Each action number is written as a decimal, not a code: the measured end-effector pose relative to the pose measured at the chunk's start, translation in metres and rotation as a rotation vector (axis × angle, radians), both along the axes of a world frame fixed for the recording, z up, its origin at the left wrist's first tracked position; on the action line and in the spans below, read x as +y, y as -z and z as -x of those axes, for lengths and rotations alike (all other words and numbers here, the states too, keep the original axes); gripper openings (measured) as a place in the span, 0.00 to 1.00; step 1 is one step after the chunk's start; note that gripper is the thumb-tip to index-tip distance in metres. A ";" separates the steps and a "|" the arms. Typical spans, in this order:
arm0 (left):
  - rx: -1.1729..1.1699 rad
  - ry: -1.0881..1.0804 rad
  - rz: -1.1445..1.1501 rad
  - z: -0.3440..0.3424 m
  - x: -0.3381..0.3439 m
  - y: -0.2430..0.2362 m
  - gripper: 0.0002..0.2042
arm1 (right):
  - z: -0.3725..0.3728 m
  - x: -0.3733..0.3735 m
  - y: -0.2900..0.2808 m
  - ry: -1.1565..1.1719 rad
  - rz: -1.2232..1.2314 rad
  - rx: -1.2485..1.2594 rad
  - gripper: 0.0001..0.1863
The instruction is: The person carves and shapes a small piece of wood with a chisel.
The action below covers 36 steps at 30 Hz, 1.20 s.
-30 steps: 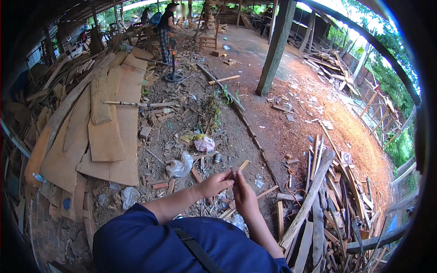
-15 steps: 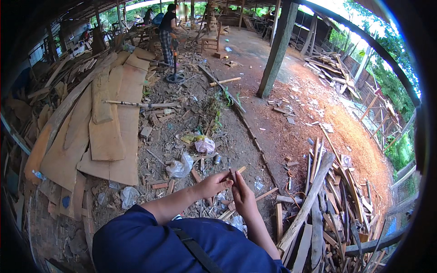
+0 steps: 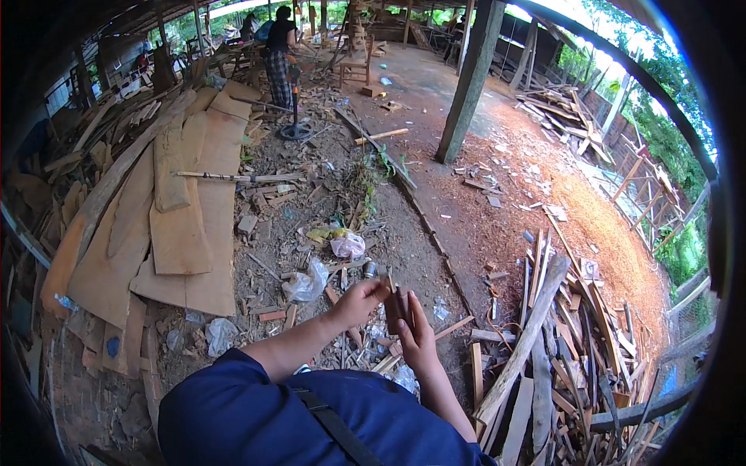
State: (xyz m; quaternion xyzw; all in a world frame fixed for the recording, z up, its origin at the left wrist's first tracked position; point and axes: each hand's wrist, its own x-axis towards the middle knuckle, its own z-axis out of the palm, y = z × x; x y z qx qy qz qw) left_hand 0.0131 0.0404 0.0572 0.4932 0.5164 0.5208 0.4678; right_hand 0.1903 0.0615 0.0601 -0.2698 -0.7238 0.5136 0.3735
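Observation:
My right hand (image 3: 417,335) is wrapped round a small dark brown block-like piece (image 3: 395,309), held upright in front of my chest. What the piece is made of is hard to tell. My left hand (image 3: 364,304) is raised beside it, its fingers bent and closed near the top of the piece. A thin pale sliver shows by those fingertips, too small to name. Below the hands lies ground strewn with wood scraps and litter.
Broad wooden slabs (image 3: 183,233) are piled on the left. Plastic bags (image 3: 307,281) lie ahead. Long offcuts (image 3: 528,342) are heaped at the right, near a leaning post (image 3: 471,81). A person (image 3: 280,62) in a black top stands farther off by a round-based stand (image 3: 295,132).
My hands have drawn slightly apart from where they met, and more of the brown piece now shows in my right hand. The distant person has turned and shifted slightly left.

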 end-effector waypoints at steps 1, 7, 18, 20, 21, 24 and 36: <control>0.002 -0.045 0.136 0.002 0.001 0.000 0.12 | -0.001 0.000 0.000 0.006 -0.006 -0.018 0.28; -0.380 -0.088 0.136 -0.009 0.000 -0.010 0.14 | 0.001 -0.001 -0.007 -0.006 -0.148 -0.113 0.28; -0.628 -0.068 0.124 -0.021 0.012 0.012 0.10 | -0.002 0.000 -0.009 -0.064 -0.215 -0.115 0.28; -0.625 -0.107 0.138 -0.025 0.016 0.016 0.08 | -0.007 0.003 -0.007 -0.071 -0.219 -0.142 0.28; -0.568 -0.047 0.131 -0.029 0.019 0.021 0.09 | -0.009 0.009 -0.004 -0.072 -0.221 -0.141 0.28; -0.355 0.038 0.171 -0.044 0.011 0.004 0.10 | -0.021 0.022 -0.007 0.102 0.008 -0.112 0.26; -0.459 0.140 0.181 -0.076 0.005 -0.011 0.17 | -0.054 0.031 -0.001 0.140 -0.088 -0.073 0.25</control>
